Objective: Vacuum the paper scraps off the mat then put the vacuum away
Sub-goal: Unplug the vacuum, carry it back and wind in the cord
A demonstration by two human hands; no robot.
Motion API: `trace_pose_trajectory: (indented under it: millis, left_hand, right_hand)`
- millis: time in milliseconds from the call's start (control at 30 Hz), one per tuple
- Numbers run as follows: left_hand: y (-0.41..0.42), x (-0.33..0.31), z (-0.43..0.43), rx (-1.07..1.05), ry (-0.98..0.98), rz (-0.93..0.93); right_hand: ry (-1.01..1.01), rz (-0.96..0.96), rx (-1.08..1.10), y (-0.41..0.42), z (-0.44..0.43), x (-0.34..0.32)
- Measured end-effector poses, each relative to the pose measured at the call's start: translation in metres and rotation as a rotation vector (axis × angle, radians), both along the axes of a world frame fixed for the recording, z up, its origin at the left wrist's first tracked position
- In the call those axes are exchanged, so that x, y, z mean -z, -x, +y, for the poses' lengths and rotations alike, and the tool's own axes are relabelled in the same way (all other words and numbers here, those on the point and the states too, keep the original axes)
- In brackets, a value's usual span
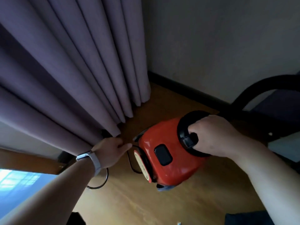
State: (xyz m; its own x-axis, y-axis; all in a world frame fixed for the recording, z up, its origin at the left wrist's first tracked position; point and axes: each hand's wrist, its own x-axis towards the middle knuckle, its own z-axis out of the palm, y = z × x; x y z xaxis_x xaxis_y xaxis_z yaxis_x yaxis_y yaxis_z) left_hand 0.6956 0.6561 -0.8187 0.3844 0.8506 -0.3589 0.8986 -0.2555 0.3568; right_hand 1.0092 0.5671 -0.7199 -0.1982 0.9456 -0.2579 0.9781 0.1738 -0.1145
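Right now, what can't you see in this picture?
All in the head view:
- The cord: far end hidden by the left hand and curtain.
- The hose: cut off by the right edge.
- The vacuum handle: mostly covered by the right hand.
- The white speck at the bottom edge: too small to identify.

Vacuum over the floor, in the corner between curtain and wall.
The curtain hangs at 10 o'clock from the vacuum and the wall stands behind at 1 o'clock. The right grip is on the handle atop the vacuum's 3 o'clock end, and the hose arcs off toward 2 o'clock. The left grip is at 9 o'clock, just beside the vacuum and by the curtain's hem, on the cord, which loops over the floor toward 7 o'clock.
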Motion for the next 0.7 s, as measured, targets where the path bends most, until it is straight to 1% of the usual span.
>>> trace_pose_trajectory:
  millis: [133,267,400,467,600,700]
  left_hand:
    - [-0.001,-0.017,0.009,-0.232,0.048,-0.276]
    - [-0.005,-0.015,0.012,-0.281,0.082,-0.385]
    - [-0.007,-0.011,-0.001,-0.424,0.277,-0.569]
    - [-0.011,-0.013,-0.005,-0.447,0.32,-0.586]
    - [-0.016,-0.004,-0.013,-0.4,0.37,-0.607]
    - [-0.018,0.005,-0.02,-0.367,0.388,-0.562]
  right_hand:
    - [-0.118,0.075,0.065,-0.008,-0.005,-0.021]
    - [-0.213,0.129,0.104,-0.007,-0.004,-0.035]
    - [-0.258,0.206,0.205,-0.005,-0.006,-0.031]
    - [-0.265,0.234,0.265,-0.005,-0.006,-0.028]
    - [-0.294,0.289,0.365,-0.01,-0.003,-0.024]
    - [-0.291,0.258,0.437,-0.011,0.0,-0.021]
